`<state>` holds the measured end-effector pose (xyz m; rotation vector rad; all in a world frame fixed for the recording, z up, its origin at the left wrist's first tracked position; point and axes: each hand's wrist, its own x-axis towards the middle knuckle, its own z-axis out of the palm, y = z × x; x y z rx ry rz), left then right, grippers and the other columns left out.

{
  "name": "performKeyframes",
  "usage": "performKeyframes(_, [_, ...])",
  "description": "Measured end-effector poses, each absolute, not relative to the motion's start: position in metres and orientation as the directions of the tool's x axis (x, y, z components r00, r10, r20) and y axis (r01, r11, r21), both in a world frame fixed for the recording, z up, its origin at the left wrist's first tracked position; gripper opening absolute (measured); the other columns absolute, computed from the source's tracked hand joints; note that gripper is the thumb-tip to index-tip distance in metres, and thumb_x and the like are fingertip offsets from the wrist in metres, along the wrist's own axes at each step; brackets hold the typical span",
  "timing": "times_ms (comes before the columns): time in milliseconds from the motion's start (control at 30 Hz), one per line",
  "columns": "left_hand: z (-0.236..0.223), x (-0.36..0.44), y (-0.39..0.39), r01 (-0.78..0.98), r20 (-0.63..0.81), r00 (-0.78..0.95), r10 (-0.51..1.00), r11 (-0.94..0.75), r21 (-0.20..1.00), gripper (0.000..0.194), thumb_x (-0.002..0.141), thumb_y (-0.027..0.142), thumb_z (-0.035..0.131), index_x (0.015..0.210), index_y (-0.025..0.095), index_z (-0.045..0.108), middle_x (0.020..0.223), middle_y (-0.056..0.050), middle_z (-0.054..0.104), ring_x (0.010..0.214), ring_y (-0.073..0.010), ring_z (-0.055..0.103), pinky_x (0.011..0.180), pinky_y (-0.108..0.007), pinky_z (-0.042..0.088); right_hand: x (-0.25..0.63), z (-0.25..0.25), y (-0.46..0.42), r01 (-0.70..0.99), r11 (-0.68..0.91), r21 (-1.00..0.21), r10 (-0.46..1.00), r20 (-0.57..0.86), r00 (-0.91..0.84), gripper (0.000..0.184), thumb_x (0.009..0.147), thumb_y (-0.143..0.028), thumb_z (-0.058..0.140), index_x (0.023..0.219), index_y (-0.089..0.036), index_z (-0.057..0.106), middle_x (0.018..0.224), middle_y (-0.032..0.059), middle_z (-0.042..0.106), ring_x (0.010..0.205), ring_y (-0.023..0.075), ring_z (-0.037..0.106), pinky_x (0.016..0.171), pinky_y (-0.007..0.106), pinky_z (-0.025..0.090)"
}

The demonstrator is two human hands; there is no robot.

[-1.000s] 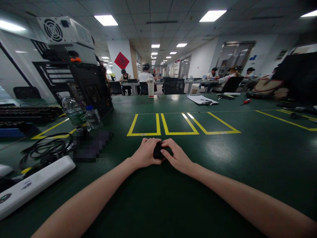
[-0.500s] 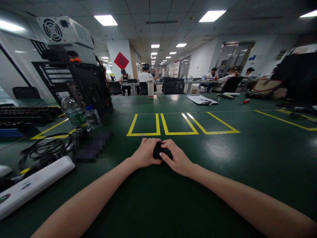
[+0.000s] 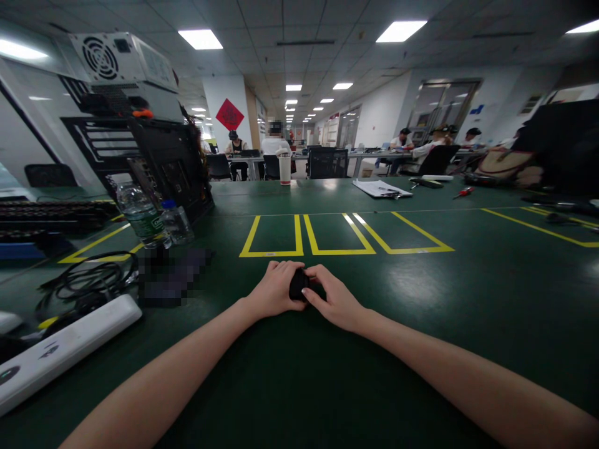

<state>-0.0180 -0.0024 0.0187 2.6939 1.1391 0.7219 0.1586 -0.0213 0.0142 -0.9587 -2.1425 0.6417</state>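
Between my two hands, just in front of the middle yellow tape outline (image 3: 339,252), is a small black object (image 3: 297,285); its exact kind cannot be made out. My left hand (image 3: 277,288) wraps round its left side, fingers over the far edge and thumb at the near edge. From the right, my right hand (image 3: 333,295) grips it with curved fingers at the far side and the thumb pressed on its near right edge. Parts of the object are hidden by the fingers. Both forearms rest low over the green table (image 3: 318,374).
To the left are a white power strip (image 3: 70,349), coiled black cable (image 3: 88,284), two plastic bottles (image 3: 143,215) and an open computer case (image 3: 168,168). Further back stand a white cup (image 3: 285,169) and a clipboard (image 3: 381,188); a red-handled tool (image 3: 463,193) lies right. Several people sit beyond.
My right thumb and fingers have shifted slightly on the right side of the black object. My left hand stays in place, and the object remains between both hands.
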Motion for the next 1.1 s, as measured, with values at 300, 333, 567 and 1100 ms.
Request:
performKeyframes(300, [0.0178, -0.0169, -0.002, 0.642, 0.388, 0.6, 0.699, -0.711, 0.288, 0.064, 0.062, 0.038, 0.066, 0.115, 0.018, 0.038, 0.108, -0.007, 0.053, 0.099, -0.0245, 0.05, 0.086, -0.039, 0.031, 0.1579, 0.0124, -0.0149, 0.376, 0.554, -0.743, 0.813, 0.385, -0.437, 0.019, 0.081, -0.023, 0.048, 0.099, -0.02, 0.045, 0.097, 0.0037, 0.051, 0.091, 0.0175, 0.053, 0.08, 0.036, 0.046])
performKeyframes(333, [0.0177, -0.0168, -0.0019, 0.644, 0.387, 0.598, 0.702, -0.708, 0.289, 0.064, 0.062, 0.038, 0.066, 0.115, 0.019, 0.038, 0.108, -0.007, 0.053, 0.099, -0.0247, 0.05, 0.086, -0.04, 0.031, 0.1579, 0.0125, -0.0144, 0.359, 0.525, -0.772, 0.826, 0.361, -0.432, 0.023, 0.08, -0.024, 0.049, 0.102, -0.02, 0.043, 0.099, 0.0041, 0.051, 0.093, 0.0177, 0.053, 0.08, 0.036, 0.046])
performKeyframes(567, [0.0155, -0.0176, -0.0003, 0.641, 0.392, 0.597, 0.699, -0.71, 0.29, 0.064, 0.061, 0.038, 0.067, 0.115, 0.019, 0.038, 0.109, -0.007, 0.053, 0.1, -0.0252, 0.049, 0.086, -0.04, 0.031, 0.1589, 0.0142, -0.0161, 0.341, 0.493, -0.8, 0.821, 0.299, -0.487, 0.019, 0.081, -0.026, 0.048, 0.099, -0.02, 0.045, 0.096, 0.0031, 0.053, 0.09, 0.0172, 0.054, 0.079, 0.037, 0.046])
performKeyframes(1100, [0.0162, -0.0183, -0.001, 0.63, 0.402, 0.6, 0.692, -0.718, 0.295, 0.064, 0.063, 0.04, 0.066, 0.116, 0.019, 0.037, 0.109, -0.007, 0.053, 0.099, -0.0238, 0.05, 0.087, -0.039, 0.031, 0.1602, 0.0177, -0.0178, 0.319, 0.412, -0.854, 0.845, 0.227, -0.483, 0.019, 0.083, -0.027, 0.046, 0.1, -0.02, 0.045, 0.101, 0.0036, 0.052, 0.095, 0.0181, 0.053, 0.081, 0.038, 0.046])
